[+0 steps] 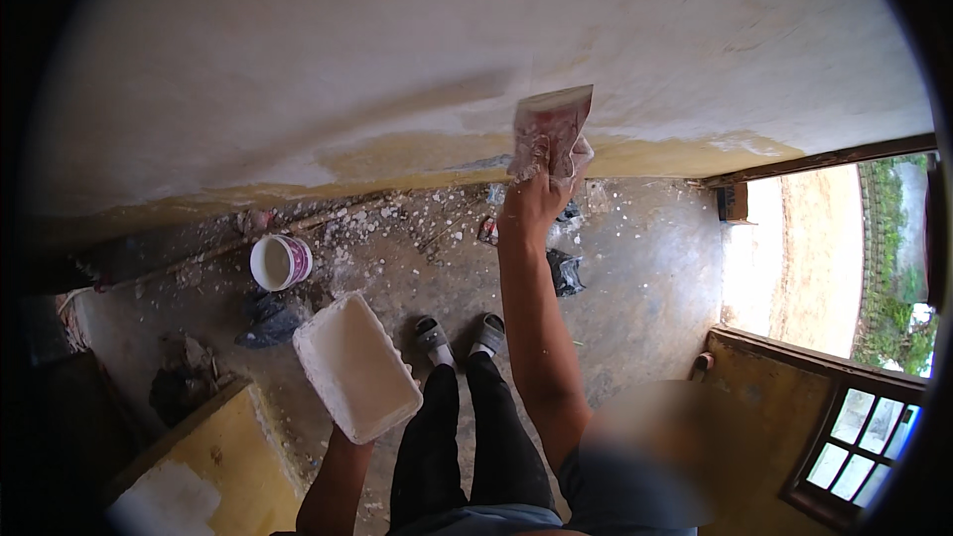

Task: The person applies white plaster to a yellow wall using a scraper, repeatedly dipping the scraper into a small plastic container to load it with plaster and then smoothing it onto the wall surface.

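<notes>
the right hand (556, 164) is at the upper centre of the frame and pinches a broad scraper (556, 107), its fingers pressed along the flat face of the tool. probably they lie so far forward in order to steady the wide blade. the scraper is before the pale wall (298, 60), just above the bare yellowish band; whether its edge touches the surface, i cannot tell surely.

the tray (400, 361), with pale paste inside, is left of the lower centre. the left hand (349, 435) supports it from below, and i think it is held near the body so that the paste stays easy to reach and does not spill. the fingers are hidden under the tray, therefore i cannot tell if they are spread or pressed together. the rim is thick with dried-looking white material.

about the pose: the right arm extends almost straight up the frame, with the back of the wrist visible, while the left forearm comes short and low from the bottom edge.

a white bucket (300, 258) stands on the speckled floor (635, 308), left of centre, apart from the sandals (433, 335), maybe to leave the feet free.
</notes>
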A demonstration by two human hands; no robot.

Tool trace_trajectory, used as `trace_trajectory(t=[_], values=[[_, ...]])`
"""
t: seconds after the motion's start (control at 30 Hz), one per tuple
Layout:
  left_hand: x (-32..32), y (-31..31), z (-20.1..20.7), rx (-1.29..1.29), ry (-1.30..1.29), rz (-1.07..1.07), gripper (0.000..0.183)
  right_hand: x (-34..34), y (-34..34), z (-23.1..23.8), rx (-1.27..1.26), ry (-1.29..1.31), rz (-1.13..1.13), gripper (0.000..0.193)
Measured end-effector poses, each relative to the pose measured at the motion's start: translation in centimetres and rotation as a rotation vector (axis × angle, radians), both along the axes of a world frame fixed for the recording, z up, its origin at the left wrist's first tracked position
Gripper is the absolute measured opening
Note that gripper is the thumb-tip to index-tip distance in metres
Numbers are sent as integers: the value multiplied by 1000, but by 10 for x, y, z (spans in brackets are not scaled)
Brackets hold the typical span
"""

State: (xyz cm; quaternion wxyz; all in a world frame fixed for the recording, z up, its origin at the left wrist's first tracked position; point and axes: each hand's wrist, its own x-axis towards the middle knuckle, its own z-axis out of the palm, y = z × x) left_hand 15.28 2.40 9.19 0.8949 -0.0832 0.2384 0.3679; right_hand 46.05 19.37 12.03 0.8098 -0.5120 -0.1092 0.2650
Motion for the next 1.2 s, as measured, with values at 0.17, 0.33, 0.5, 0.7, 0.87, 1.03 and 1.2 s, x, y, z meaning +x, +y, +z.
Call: trace_trajectory(t=[0.17, 0.33, 0.5, 0.7, 0.87, 1.03, 1.2], values=[[-7, -9, -6, 20, 75, -9, 58, -29, 59, -59, -582, -1413, -159, 36], [-18, -2, -4, 28, 15, 28, 59, -49, -10, -63, -407, -586, 21, 27], [-16, -3, -8, -16, -11, 9, 59, 68, 15, -72, -100, 310, -361, 22], [-24, -11, -6, 52, 99, 55, 62, 9, 41, 6, -153, 184, -279, 23], [-25, -11, -5, 109, 86, 53, 62, -14, 41, -1, -365, -927, -440, 28], [-40, -20, -17, 34, 40, 120, 65, -48, 34, -11, -265, -1252, -176, 27], [-36, -20, -20, 51, 48, 111, 64, 3, 42, -13, -319, -1658, -640, 32]])
